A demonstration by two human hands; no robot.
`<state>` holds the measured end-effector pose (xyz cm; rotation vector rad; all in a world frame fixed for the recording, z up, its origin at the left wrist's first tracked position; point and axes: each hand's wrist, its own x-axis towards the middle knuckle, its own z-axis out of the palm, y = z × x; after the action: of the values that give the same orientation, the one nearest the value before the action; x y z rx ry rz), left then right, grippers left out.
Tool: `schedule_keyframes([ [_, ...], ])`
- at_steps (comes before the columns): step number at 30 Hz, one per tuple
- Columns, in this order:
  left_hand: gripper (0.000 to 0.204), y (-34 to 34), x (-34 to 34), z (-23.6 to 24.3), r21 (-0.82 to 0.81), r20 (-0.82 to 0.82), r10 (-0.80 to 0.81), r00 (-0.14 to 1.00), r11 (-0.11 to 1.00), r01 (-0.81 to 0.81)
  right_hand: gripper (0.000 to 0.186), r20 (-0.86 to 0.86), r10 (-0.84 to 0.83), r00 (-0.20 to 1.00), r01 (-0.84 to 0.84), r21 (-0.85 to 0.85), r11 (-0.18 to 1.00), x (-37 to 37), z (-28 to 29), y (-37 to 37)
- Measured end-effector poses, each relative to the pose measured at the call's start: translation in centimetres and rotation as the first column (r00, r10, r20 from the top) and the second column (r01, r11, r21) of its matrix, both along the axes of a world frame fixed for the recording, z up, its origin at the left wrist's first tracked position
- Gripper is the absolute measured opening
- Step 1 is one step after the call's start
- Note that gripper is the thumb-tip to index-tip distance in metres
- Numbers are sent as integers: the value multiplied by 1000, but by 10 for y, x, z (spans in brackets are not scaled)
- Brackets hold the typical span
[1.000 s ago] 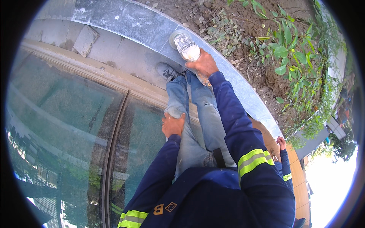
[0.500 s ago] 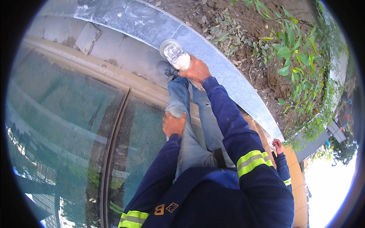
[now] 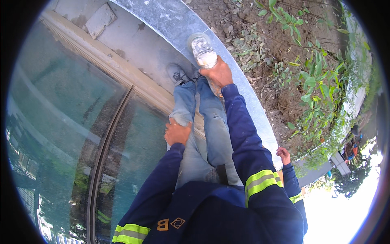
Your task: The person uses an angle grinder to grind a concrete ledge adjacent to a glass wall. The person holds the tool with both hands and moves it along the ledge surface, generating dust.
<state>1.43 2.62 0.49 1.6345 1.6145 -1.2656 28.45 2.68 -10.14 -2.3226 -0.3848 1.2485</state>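
My right hand [image 3: 219,73] is wrapped round a dust-whitened angle grinder [image 3: 204,53]. The grinder's round disc end [image 3: 198,40] is over the curved grey stone curb [image 3: 248,95], close to a joint between slabs. Its rear part is hidden under my hand and sleeve. Lower left, my left hand [image 3: 178,132] is on the knee of my faded jeans [image 3: 185,97], fingers curled round the trouser leg. Something pale shows beside that wrist, too little to name. A dusty shoe [image 3: 178,74] stands on the ledge left of the grinder.
Left lies a large glass pane [image 3: 61,101] with a dark metal frame bar [image 3: 109,142]. A loose flat slab [image 3: 100,20] rests on the ledge. Beyond the curb are soil, dry leaves and a leafy shrub [image 3: 310,81]. Another person's hand [image 3: 283,155] is near the curb at right.
The whole view has shifted, and the grinder appears farther right and higher, nearer the slab joint. More of the shoe shows. My left hand stays on the knee.
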Motion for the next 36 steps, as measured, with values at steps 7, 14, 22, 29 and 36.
schedule_keyframes([
  [7, 96, 2, -3, 0, -24, -7, 22, 1000, 999, -22, 81, -55, -46, 997, 47, 22, 999, -30, 4, 3],
  [14, 95, 0, -6, -4, -14, -17, 5, 1000, 1000, -5, 70, 10, -205, 979, 204, 74, 976, 6, -7, -40],
  [22, 95, -4, -8, -8, 12, 13, -44, 999, 999, 44, 67, 51, -182, 982, 174, 125, 977, 21, -10, -6],
  [29, 96, -3, -16, -2, 66, -6, -29, 1000, 997, 29, 76, 0, -172, 985, 172, 50, 984, -8, -3, -16],
  [36, 92, -3, -10, -7, 42, 24, -23, 999, 999, 22, 62, 88, -227, 970, 214, 134, 968, 27, -13, -20],
])
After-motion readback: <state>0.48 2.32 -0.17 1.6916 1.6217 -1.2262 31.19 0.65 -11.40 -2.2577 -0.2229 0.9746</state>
